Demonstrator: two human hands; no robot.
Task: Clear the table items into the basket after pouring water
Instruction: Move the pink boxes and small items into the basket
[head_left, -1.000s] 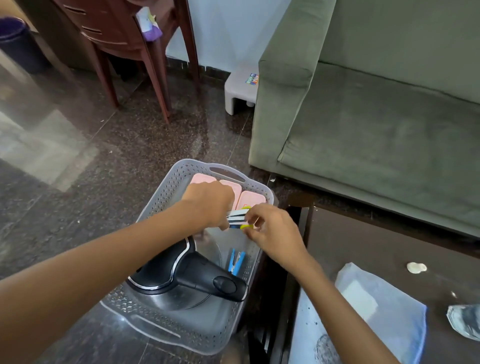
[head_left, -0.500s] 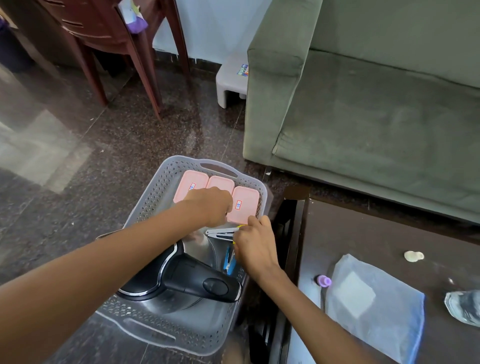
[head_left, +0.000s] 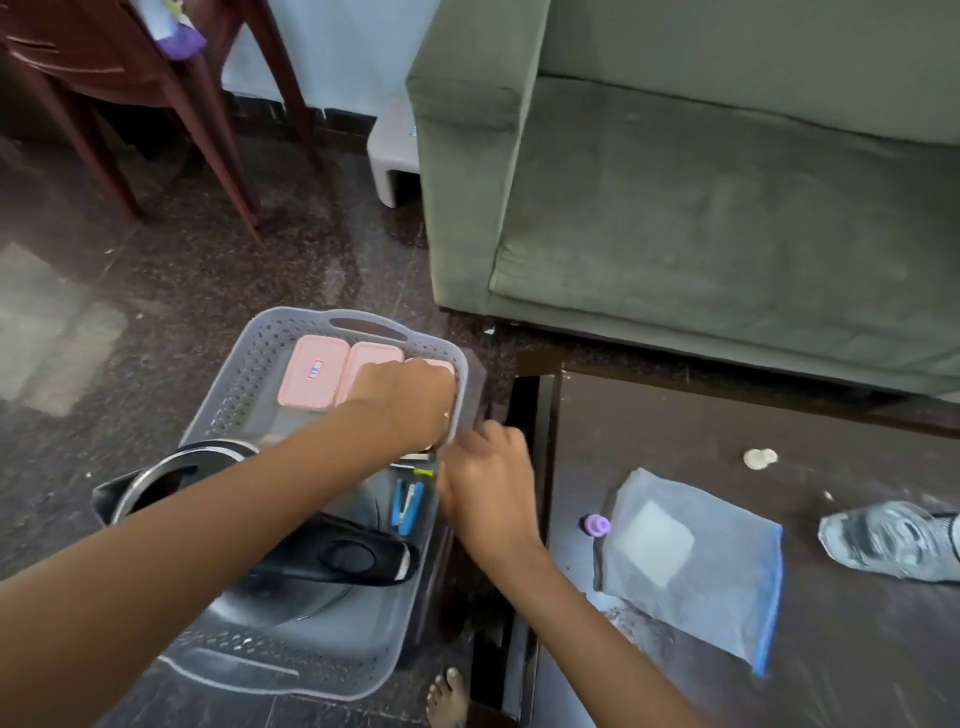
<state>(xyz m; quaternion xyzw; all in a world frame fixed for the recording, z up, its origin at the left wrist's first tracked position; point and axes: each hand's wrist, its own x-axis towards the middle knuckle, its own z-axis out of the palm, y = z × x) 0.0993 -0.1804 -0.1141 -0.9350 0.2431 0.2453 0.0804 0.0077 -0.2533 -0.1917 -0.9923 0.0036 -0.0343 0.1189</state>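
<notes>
Flanking three pink boxes (head_left: 311, 371), two hands (head_left: 410, 400)

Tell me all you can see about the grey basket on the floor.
The grey basket is plastic by its look, with perforated walls and a slot handle at its far end. It sits on the dark floor beside the table. Inside lie pink boxes, a black-handled kettle and a blue item. The left hand reaches in; the right hand is at its near-table rim.
</notes>
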